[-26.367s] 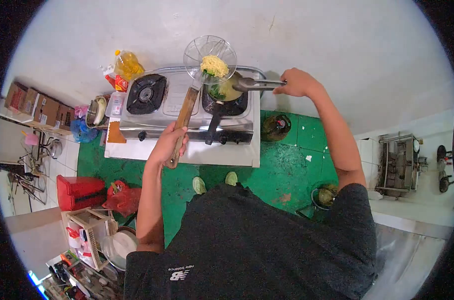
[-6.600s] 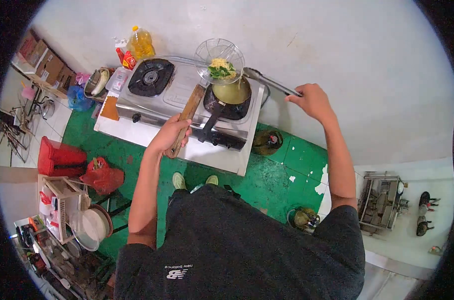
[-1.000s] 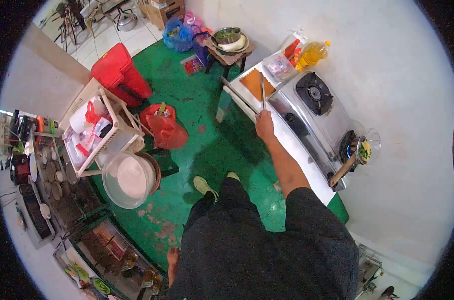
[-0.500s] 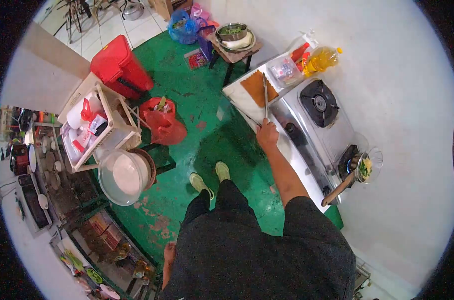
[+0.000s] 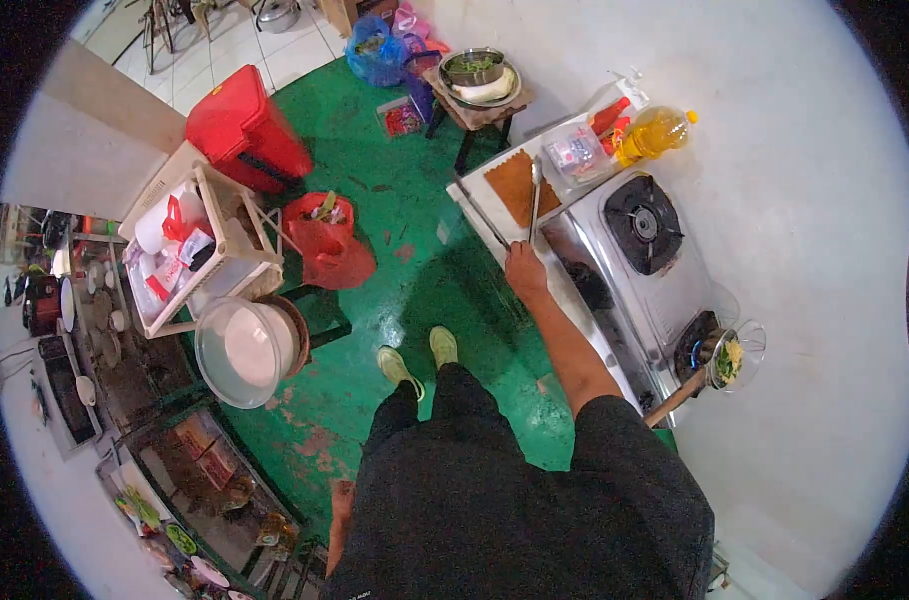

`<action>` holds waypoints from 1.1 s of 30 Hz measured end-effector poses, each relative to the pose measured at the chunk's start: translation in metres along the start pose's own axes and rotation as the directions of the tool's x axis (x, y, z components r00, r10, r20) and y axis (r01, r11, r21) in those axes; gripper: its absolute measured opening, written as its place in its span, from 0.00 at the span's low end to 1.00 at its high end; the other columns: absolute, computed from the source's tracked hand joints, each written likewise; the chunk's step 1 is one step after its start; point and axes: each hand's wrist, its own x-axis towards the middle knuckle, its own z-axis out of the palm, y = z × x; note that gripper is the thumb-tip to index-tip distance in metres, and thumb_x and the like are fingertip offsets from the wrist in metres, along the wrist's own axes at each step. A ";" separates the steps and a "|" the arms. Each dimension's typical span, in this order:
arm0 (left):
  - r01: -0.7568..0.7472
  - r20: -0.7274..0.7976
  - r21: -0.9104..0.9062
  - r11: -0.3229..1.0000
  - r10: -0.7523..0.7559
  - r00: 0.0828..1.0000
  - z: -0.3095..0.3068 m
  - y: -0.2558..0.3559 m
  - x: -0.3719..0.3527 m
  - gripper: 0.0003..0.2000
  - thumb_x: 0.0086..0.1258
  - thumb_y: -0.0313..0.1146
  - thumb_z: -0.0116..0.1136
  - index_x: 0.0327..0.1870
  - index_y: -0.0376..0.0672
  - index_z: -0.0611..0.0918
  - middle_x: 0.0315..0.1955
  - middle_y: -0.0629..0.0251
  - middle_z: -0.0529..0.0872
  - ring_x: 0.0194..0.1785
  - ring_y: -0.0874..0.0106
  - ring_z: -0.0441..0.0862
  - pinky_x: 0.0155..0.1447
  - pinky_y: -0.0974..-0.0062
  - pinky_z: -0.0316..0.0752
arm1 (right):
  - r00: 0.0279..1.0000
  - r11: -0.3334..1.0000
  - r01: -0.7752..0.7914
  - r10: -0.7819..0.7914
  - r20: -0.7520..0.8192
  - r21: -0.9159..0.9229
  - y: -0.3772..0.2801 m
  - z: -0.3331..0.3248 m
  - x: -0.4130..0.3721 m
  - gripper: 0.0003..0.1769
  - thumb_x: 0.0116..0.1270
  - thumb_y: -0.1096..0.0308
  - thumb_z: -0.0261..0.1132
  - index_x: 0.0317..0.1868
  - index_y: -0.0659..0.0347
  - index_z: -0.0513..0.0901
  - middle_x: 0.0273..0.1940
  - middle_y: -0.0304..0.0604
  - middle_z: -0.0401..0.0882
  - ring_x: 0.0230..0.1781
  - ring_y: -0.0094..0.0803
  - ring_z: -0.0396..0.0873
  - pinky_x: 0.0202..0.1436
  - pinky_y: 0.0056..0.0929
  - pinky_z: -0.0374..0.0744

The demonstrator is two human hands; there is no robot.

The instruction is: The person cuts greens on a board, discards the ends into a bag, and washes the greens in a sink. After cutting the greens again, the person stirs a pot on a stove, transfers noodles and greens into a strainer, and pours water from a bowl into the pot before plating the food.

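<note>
Green floor point(image 5: 415, 265) lies under our hands; our right hand point(image 5: 525, 268) grips splayed metal tongs point(image 5: 534, 200) over the bench point(image 5: 583, 322), our left point(image 5: 342, 498) hangs low, its grip unclear. Right of the tongs hand: gas stove point(image 5: 605, 215), then noodle-filled wire strainer point(image 5: 690, 385).

A white bench point(image 5: 495, 208) stands along the wall, most of it taken up by a two-burner gas stove point(image 5: 675, 288). On its bare end lie a brown sheet with a scalloped edge point(image 5: 516, 186) and, just beside it, a clear plastic container point(image 5: 574, 150). A red bottle point(image 5: 611, 117) and an oil bottle point(image 5: 656, 136) are beyond the container, near the wall.
</note>
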 end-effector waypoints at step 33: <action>0.066 -0.116 -0.954 0.292 -0.565 0.817 -0.002 -0.150 -0.105 0.28 0.70 0.58 0.53 0.58 0.44 0.77 0.47 0.63 0.84 0.48 0.60 0.81 0.45 0.56 0.76 | 0.207 0.171 0.706 -0.978 0.032 0.687 -0.656 -0.001 -0.169 0.12 0.75 0.64 0.54 0.46 0.65 0.77 0.39 0.59 0.80 0.41 0.56 0.80 0.43 0.46 0.76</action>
